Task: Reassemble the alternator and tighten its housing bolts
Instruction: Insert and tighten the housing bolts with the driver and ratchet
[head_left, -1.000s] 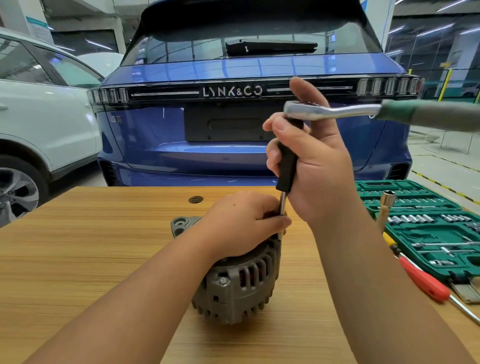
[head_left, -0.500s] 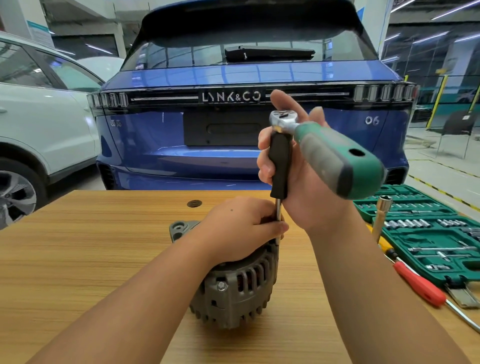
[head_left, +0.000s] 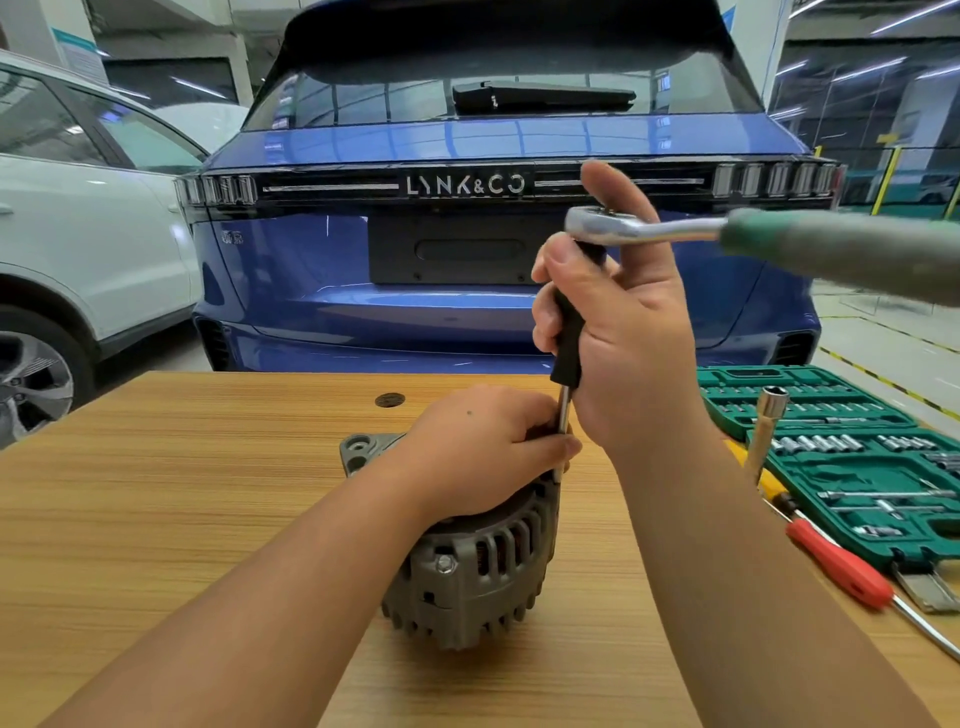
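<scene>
Blue car (head_left: 498, 291) fills far background, white car (head_left: 78, 249) far left. Wooden table (head_left: 156, 519) spans the near scene. Green socket case (head_left: 852, 467) lies open at right edge, red-handled screwdriver (head_left: 841, 566) just near of it. Grey alternator (head_left: 478, 566) stands on table centre, one housing bolt (head_left: 445, 564) showing on its near face. Left hand (head_left: 483, 452) rests curled over alternator top, fingers pinching the lower metal shaft of the extension bar (head_left: 566, 338). Right hand (head_left: 623, 332) is closed around the bar's black grip, holding it upright; index finger sticks up straight. Ratchet wrench (head_left: 727, 234) sits on the bar's top, green handle pointing right, blurred.
</scene>
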